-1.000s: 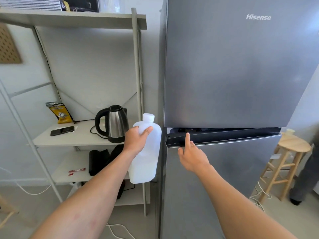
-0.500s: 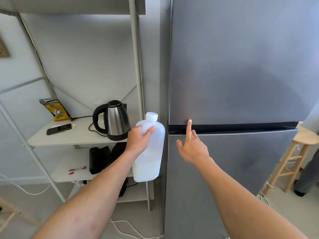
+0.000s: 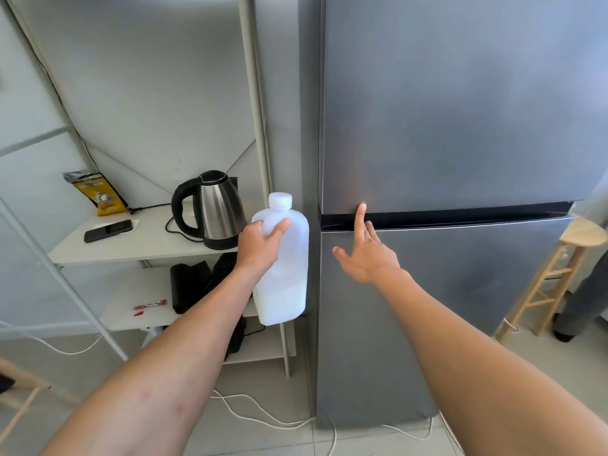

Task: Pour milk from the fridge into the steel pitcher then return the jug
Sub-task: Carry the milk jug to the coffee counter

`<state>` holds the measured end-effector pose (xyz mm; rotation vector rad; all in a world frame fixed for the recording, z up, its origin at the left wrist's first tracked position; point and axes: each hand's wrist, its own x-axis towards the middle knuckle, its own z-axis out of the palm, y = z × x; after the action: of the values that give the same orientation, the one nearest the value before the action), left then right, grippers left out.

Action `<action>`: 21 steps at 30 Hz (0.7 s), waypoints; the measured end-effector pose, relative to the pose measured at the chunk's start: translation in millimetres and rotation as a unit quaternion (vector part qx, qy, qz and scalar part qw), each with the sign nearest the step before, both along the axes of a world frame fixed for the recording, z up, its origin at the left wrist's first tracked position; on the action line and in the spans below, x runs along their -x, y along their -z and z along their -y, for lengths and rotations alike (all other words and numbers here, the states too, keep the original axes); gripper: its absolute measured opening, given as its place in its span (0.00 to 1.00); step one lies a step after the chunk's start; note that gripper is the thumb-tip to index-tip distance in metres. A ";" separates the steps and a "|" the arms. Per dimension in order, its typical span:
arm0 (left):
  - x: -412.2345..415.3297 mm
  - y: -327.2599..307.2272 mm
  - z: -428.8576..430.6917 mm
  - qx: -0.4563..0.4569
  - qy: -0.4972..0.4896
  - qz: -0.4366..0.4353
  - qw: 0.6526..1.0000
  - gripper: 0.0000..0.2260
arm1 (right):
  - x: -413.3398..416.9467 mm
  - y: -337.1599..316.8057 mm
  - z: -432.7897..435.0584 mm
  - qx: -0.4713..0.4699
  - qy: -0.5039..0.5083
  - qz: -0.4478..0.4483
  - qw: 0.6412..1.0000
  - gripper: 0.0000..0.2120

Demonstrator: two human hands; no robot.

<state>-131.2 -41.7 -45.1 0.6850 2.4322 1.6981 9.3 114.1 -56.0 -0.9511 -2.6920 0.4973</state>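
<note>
One jug (image 3: 285, 291) fetched, I'd judge: left hand (image 3: 260, 246) grips it; right hand (image 3: 368, 258), unclenched, touches fridge (image 3: 460, 110) at three o'clock. Next, uncapping.

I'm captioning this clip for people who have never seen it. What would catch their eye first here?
The tall grey fridge fills the right half, both doors shut. Just left of it, the left hand grips a capped white milk jug upright, while the right hand points a forefinger up at the dark gap between the doors. A steel kettle stands on the shelf further left.
</note>
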 end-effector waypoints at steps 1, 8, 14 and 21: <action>-0.6 0.9 1.9 -0.006 -0.001 0.008 1.000 0.26 | -2.2 0.2 0.1 0.021 -0.007 -0.021 1.000 0.43; -8.9 8.2 15.1 -0.044 -0.019 0.034 0.998 0.20 | -23.7 57.6 28.1 0.213 -0.054 -0.101 0.970 0.38; -32.9 6.9 27.3 -0.059 -0.023 0.036 0.997 0.19 | -20.9 90.6 87.6 0.313 -0.059 -0.109 0.942 0.38; -72.3 3.5 37.0 -0.064 -0.027 0.039 0.997 0.20 | -34.7 93.9 120.5 0.343 -0.078 -0.176 0.919 0.39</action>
<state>-58.9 -78.7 -48.7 0.5592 2.3248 1.8782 44.0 -6.4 -149.9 -0.6867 -2.2811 1.5515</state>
